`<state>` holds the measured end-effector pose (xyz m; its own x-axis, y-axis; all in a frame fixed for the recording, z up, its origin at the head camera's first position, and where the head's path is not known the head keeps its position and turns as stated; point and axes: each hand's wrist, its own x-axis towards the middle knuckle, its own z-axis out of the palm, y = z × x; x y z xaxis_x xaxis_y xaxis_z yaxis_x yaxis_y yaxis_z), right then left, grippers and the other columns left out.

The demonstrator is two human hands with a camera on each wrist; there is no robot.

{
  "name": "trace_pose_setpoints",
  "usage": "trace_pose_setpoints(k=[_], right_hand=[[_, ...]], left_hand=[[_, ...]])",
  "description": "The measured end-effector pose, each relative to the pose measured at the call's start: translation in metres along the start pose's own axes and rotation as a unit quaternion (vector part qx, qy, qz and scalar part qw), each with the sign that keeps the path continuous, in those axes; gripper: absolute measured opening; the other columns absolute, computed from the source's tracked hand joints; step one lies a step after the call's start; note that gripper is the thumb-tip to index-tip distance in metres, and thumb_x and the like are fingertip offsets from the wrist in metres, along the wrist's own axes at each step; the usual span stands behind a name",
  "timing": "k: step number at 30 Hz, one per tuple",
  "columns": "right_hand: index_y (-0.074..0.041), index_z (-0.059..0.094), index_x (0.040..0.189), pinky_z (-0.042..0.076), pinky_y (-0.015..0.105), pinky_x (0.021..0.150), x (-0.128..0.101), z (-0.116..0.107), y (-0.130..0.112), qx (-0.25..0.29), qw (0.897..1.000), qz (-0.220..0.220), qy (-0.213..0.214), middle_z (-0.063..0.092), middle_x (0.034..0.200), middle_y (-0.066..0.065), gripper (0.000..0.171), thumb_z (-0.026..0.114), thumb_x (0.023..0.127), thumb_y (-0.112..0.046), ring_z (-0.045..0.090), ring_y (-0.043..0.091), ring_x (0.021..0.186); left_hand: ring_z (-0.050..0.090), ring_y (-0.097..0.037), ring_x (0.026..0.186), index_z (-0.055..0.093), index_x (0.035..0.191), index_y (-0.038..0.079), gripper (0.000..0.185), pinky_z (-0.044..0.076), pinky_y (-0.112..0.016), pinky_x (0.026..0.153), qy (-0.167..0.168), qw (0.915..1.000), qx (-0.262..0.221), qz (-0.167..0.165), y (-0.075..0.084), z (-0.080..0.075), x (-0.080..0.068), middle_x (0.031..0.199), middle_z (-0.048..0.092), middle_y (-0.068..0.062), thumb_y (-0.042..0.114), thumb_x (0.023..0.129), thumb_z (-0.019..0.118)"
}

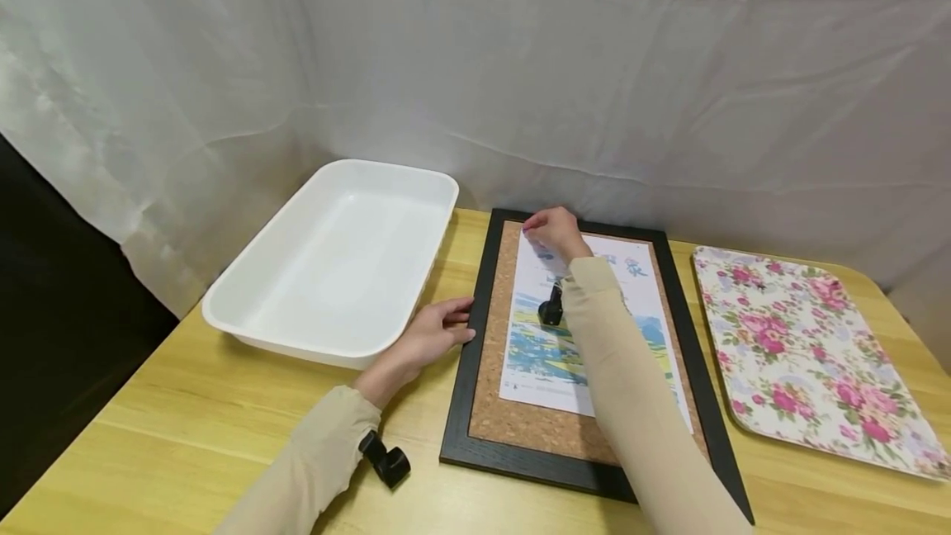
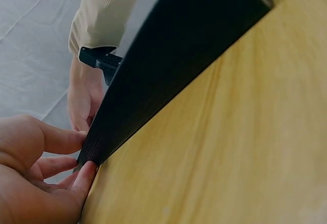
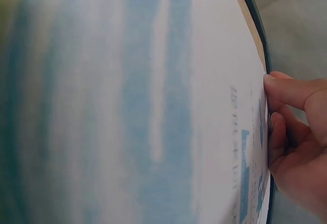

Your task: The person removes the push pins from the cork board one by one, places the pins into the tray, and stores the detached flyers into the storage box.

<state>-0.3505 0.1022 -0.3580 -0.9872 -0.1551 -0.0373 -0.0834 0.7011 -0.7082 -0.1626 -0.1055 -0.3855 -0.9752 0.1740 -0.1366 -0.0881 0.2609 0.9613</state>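
Near side: the wood-grain table is supporting everything; a black wrist camera is sitting at the left cuff. Next, the left hand is reaching past the near right corner of a white tub; its fingers are lying loose, unclenched, tips touching the outer left edge of a black frame. Probable reason: bracing the frame against sliding. Inside it, a cork panel is presumably serving as soft backing; the printed poster is lying flat on it, the right sleeve hiding part. To the right, apart from the frame, a floral tray is lying, perhaps set aside from the work. Farther, the right hand is bending over the poster's upper-left corner, thumb and forefinger pinching what seems a small purple thing, too small to identify; a corner is likely being held because paper lifts there. Beyond, a pale curtain is hanging.
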Motion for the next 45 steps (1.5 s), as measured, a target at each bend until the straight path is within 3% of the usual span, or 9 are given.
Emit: trace_pose_setpoints(k=[10, 14, 24, 29, 45], right_hand=[[0.000, 0.075, 0.099, 0.047, 0.029, 0.072, 0.001, 0.004, 0.007, -0.018, 0.999, -0.014, 0.043, 0.070, 0.098, 0.013, 0.017, 0.070, 0.090, -0.014, 0.059, 0.020, 0.081], [0.000, 0.075, 0.097, 0.046, 0.032, 0.077, 0.000, 0.005, 0.005, -0.025, 0.998, -0.020, 0.058, 0.071, 0.096, 0.013, 0.017, 0.070, 0.090, -0.015, 0.059, 0.021, 0.084], [0.001, 0.074, 0.098, 0.046, 0.037, 0.086, 0.000, 0.010, -0.004, -0.026, 0.999, -0.008, 0.046, 0.069, 0.101, 0.015, 0.019, 0.070, 0.090, -0.016, 0.059, 0.026, 0.093], [0.001, 0.076, 0.095, 0.045, 0.038, 0.088, 0.002, 0.009, 0.002, -0.035, 0.997, -0.019, 0.066, 0.071, 0.098, 0.014, 0.019, 0.072, 0.089, -0.017, 0.060, 0.027, 0.094], [-0.001, 0.075, 0.095, 0.047, 0.036, 0.081, 0.003, 0.007, 0.007, -0.032, 0.998, -0.010, 0.053, 0.071, 0.095, 0.012, 0.017, 0.072, 0.089, -0.016, 0.060, 0.024, 0.088]], left_hand=[[0.052, -0.033, 0.120, 0.044, 0.143, -0.001, 0.054, 0.049, -0.038, 0.093, -0.008, 0.9999, -0.010, -0.001, -0.003, 0.002, 0.000, 0.129, 0.056, -0.019, -0.003, 0.092, 0.061], [0.053, -0.033, 0.119, 0.044, 0.143, -0.002, 0.054, 0.049, -0.037, 0.093, -0.009, 0.9998, -0.015, 0.000, -0.002, 0.002, 0.000, 0.129, 0.056, -0.019, -0.004, 0.091, 0.061], [0.053, -0.033, 0.119, 0.044, 0.143, -0.001, 0.054, 0.049, -0.038, 0.093, -0.001, 1.0000, -0.008, -0.003, -0.002, -0.001, -0.002, 0.129, 0.055, -0.019, -0.003, 0.092, 0.061], [0.053, -0.033, 0.119, 0.043, 0.143, -0.001, 0.054, 0.049, -0.037, 0.093, -0.006, 0.9999, -0.011, 0.001, -0.002, 0.001, -0.001, 0.130, 0.055, -0.019, -0.003, 0.092, 0.060], [0.052, -0.033, 0.120, 0.043, 0.143, -0.002, 0.054, 0.049, -0.036, 0.093, -0.009, 0.9999, -0.008, 0.001, -0.001, 0.004, 0.000, 0.130, 0.055, -0.019, -0.003, 0.092, 0.061]])
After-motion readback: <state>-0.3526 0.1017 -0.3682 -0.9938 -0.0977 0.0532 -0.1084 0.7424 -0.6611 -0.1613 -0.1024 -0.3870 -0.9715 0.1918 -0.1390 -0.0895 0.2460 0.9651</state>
